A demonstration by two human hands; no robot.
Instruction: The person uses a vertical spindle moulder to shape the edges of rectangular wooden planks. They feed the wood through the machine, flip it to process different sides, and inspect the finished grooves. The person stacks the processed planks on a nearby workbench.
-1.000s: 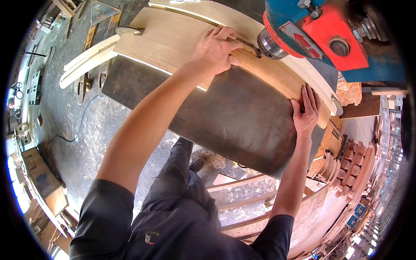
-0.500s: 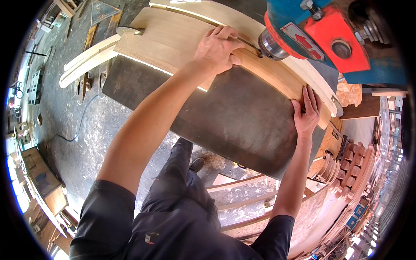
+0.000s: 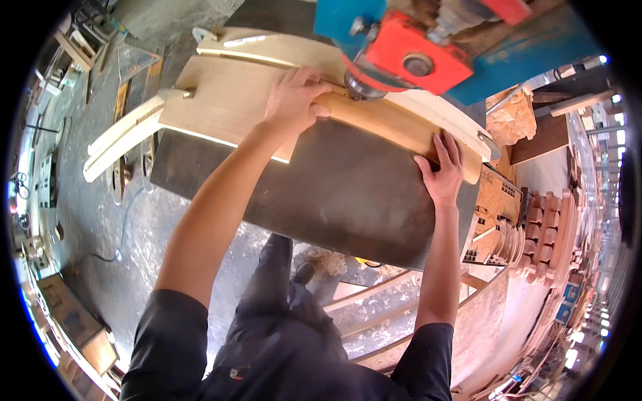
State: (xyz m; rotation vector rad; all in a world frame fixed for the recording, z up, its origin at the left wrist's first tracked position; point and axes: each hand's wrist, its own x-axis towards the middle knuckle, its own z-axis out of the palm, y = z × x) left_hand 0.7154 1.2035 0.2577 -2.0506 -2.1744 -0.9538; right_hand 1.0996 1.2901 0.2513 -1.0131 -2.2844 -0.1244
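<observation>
We see a long, light brown wood bar (image 3: 391, 127) on the far part of a dark, flat desk (image 3: 348, 184). The bar slants from the middle of the desk toward the right, and its right end sits nearer to us. The left hand (image 3: 293, 100) grasps the bar's left end: its fingers bend over the top and its thumb presses the near side. The right hand (image 3: 443, 172) touches the bar close to its right end. Its fingers lie spread on the wood and its thumb stands apart from them, so it is not clenched.

On the left part of the desk we see a wide, pale board (image 3: 221, 93), just beside the left hand. A pale wood rail (image 3: 301, 55) runs along the far side of the board and the bar. Over the far side hangs a big blue and red machine (image 3: 421, 57). Its round, shiny drill holder (image 3: 363, 87) is between our two hands, nearer to the left one. We cannot tell if its tip touches the bar.

To the left, two thin wood strips (image 3: 127, 140) stick out past the desk. Far to the right, we see piles of cut wood pieces (image 3: 545, 234).
</observation>
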